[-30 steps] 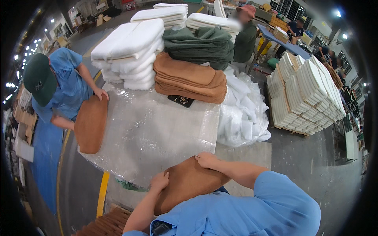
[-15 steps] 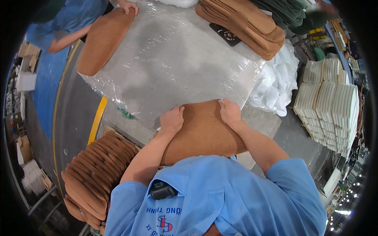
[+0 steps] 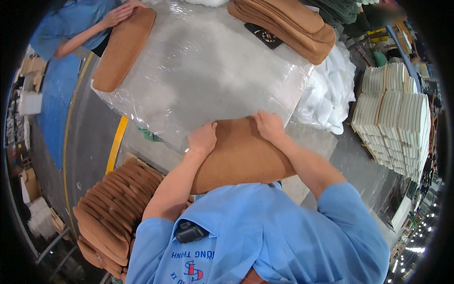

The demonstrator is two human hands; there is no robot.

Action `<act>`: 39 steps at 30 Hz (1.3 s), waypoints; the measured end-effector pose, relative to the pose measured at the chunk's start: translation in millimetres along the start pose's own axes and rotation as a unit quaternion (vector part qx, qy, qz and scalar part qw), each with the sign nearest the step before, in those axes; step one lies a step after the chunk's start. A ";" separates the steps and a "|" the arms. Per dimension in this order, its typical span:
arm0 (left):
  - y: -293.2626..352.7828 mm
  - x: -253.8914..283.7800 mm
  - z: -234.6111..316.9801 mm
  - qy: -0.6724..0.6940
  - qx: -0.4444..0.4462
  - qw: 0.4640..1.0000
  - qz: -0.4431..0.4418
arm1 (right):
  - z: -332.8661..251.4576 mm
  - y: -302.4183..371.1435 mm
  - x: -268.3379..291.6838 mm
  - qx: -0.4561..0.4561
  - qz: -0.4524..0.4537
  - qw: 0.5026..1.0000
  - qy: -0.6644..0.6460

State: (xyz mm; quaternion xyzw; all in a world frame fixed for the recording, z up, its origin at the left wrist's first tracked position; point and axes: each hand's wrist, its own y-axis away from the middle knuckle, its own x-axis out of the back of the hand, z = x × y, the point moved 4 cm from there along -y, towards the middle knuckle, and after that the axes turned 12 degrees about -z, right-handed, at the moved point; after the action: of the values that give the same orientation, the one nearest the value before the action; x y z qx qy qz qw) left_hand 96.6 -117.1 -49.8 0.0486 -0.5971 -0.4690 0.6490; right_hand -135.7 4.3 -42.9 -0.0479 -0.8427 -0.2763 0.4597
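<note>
A brown fabric-covered cushion (image 3: 243,156) lies across the near edge of the table, its near end against my shirt. My left hand (image 3: 202,139) grips its far left corner, thumb on top and fingers curled over the edge. At the far right corner, my right hand (image 3: 268,125) has closed on the cushion in the same way. The cushion's underside is hidden. Beyond my hands stretches the plastic-wrapped grey tabletop (image 3: 189,90).
At the far left a co-worker's hands (image 3: 120,14) hold another brown cushion (image 3: 125,52). Stacked brown covers (image 3: 288,31) lie beside a black disc-printed card (image 3: 264,36) at the far right. Brown cushions (image 3: 113,208) stand in a row at lower left; white bundles (image 3: 390,118) stand right.
My hands keep hold of the cushion's far corners; its surface looks smoother and flatter. The co-worker's hands have come together at the far end of the other cushion.
</note>
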 end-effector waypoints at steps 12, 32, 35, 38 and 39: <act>72.3 69.2 -68.7 0.223 -0.054 0.965 0.127 | 70.2 58.8 103.6 -0.043 -0.037 0.993 -0.103; 103.2 -37.7 -116.1 0.581 0.200 0.772 -0.161 | 119.1 66.9 -20.5 -0.247 -0.277 0.874 -0.314; 104.3 -37.3 -120.5 0.530 0.215 0.813 -0.112 | 105.1 63.0 -10.3 -0.236 -0.246 0.891 -0.299; 98.9 -37.7 -120.4 0.560 0.226 0.792 -0.090 | 133.7 55.7 -22.5 -0.190 -0.204 0.922 -0.271; 93.8 -36.4 -119.5 0.550 0.229 0.799 -0.083 | 146.5 55.3 -23.6 -0.168 -0.180 0.937 -0.249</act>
State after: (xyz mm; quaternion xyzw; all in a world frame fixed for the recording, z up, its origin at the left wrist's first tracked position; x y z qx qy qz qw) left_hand 251.9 -100.1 -51.7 0.4951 -0.2228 -0.2654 0.7967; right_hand -213.3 129.6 -100.7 -0.0394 -0.8659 -0.4712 0.1630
